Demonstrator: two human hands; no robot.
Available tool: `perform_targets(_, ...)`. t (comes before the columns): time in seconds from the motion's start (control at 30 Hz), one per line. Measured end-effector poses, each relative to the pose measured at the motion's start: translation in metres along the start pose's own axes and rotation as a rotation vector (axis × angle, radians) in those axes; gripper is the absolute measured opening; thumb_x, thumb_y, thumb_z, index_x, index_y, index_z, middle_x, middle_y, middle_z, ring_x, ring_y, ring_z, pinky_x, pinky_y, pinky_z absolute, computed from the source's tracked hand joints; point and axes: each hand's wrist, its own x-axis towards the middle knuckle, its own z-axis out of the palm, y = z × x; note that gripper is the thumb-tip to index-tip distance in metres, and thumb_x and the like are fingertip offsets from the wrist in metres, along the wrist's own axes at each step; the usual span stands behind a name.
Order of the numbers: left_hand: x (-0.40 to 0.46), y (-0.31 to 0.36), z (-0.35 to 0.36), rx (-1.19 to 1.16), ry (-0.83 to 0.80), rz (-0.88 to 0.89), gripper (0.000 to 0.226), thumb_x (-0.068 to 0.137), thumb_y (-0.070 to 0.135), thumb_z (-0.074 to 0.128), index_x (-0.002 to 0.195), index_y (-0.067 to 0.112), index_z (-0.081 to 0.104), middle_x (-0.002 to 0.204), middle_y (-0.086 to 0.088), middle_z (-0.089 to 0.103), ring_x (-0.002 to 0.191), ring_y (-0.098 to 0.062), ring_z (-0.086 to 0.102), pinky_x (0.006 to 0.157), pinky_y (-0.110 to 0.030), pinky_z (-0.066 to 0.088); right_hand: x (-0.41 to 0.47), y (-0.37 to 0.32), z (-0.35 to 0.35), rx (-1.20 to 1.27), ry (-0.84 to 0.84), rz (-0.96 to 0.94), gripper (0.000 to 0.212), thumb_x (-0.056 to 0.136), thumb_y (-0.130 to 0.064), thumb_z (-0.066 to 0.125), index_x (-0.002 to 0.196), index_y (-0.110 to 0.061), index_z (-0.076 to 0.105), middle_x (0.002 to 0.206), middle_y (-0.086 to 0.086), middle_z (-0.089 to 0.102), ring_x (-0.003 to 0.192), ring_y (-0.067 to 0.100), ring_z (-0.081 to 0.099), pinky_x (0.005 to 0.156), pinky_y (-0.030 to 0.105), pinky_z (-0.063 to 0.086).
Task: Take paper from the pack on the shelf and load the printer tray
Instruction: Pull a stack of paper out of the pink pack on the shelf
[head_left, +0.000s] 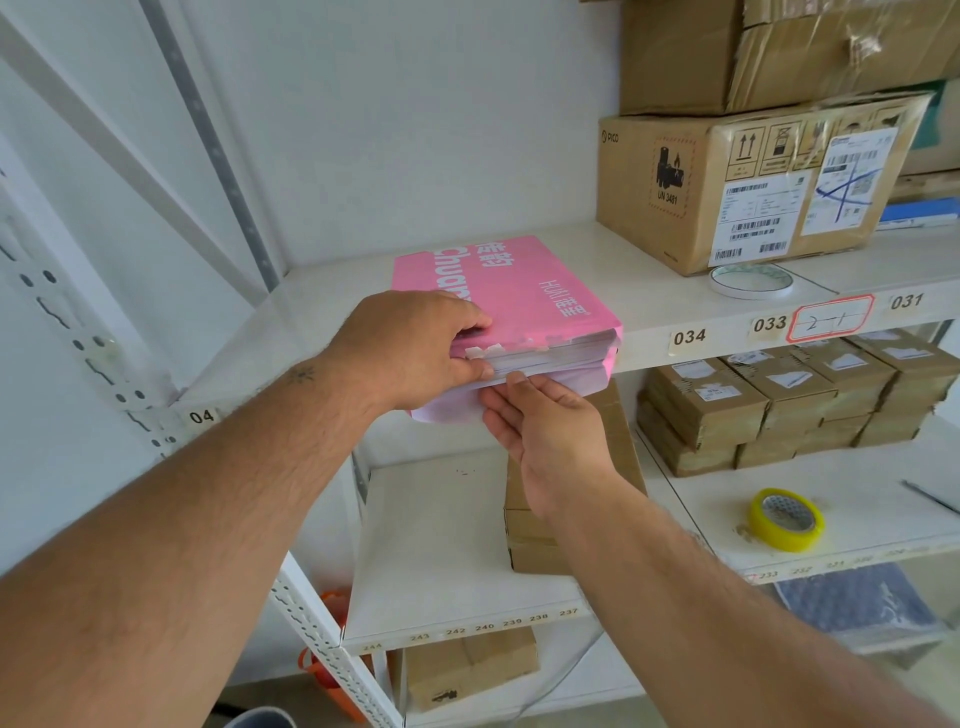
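A pink pack of paper (524, 291) lies on the white shelf (675, 306), its opened end sticking out over the front edge. White sheets (550, 351) show in the torn end. My left hand (415, 348) grips the pack's near corner, fingers on top and thumb against the sheet edges. My right hand (545, 431) is under the open end, palm up, fingertips touching the lowest sheets and the hanging wrapper flap (582, 379). No printer is in view.
Cardboard boxes (727, 192) are stacked at the right on the same shelf, with a white tape roll (753, 280) in front. On the shelf below lie small brown boxes (779, 400), a yellow tape roll (787, 519) and a stack of cartons (540, 535).
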Motion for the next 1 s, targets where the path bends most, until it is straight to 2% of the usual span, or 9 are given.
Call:
perform_targets(0.33,0.001,0.000,0.000,0.002,0.005,0.000,0.058,0.089,0.060,0.067,0.142,0.038,0.059,0.135,0.014,0.065,0.120,-0.015,0.063,0.098,-0.038,0.051,-0.001,0.001,-0.001,0.001,-0.001,0.001,0.014,0.102,-0.009,0.065,0.093,-0.011,0.075,0.087,0.004,0.082,0.098,0.022,0.079,0.083,0.030,0.064)
perform_targets(0.5,0.000,0.000,0.000,0.000,0.003,0.003,0.057,0.090,0.059,0.067,0.143,0.038,0.058,0.136,0.014,0.065,0.120,-0.015,0.063,0.099,-0.038,0.051,-0.001,0.000,0.000,-0.013,0.022,0.002,0.016,0.102,-0.008,0.065,0.089,-0.011,0.074,0.085,0.004,0.081,0.098,0.022,0.079,0.083,0.030,0.064)
perform_targets(0.6,0.000,0.001,0.001,0.000,0.010,0.007,0.057,0.091,0.058,0.067,0.143,0.037,0.058,0.137,0.014,0.065,0.122,-0.015,0.063,0.100,-0.039,0.051,-0.001,-0.001,0.003,-0.023,0.063,0.008,0.018,0.101,-0.005,0.064,0.086,-0.009,0.072,0.080,0.005,0.080,0.093,0.022,0.080,0.079,0.030,0.065)
perform_targets(0.77,-0.001,0.001,0.002,0.023,0.019,0.020,0.058,0.092,0.060,0.064,0.145,0.036,0.057,0.140,0.014,0.063,0.124,-0.015,0.061,0.101,-0.037,0.050,0.006,-0.004,0.014,-0.040,0.169,-0.003,0.014,0.095,-0.006,0.063,0.087,-0.008,0.074,0.075,0.009,0.080,0.073,0.021,0.079,0.068,0.032,0.066)
perform_targets(0.93,-0.002,0.001,0.003,0.051,0.023,0.035,0.056,0.093,0.061,0.061,0.143,0.037,0.058,0.135,0.014,0.064,0.120,-0.016,0.062,0.097,-0.039,0.052,0.009,0.000,0.017,-0.050,0.194,-0.017,0.011,0.095,-0.014,0.069,0.088,-0.008,0.076,0.080,0.014,0.081,0.080,0.028,0.081,0.067,0.033,0.066)
perform_targets(1.0,-0.001,0.002,0.005,0.076,0.046,0.039,0.056,0.091,0.065,0.060,0.139,0.036,0.059,0.128,0.014,0.066,0.114,-0.017,0.063,0.091,-0.038,0.053,0.008,-0.001,0.016,-0.060,0.187,-0.019,0.011,0.095,-0.012,0.068,0.088,-0.007,0.075,0.085,0.019,0.081,0.077,0.027,0.081,0.064,0.032,0.066)
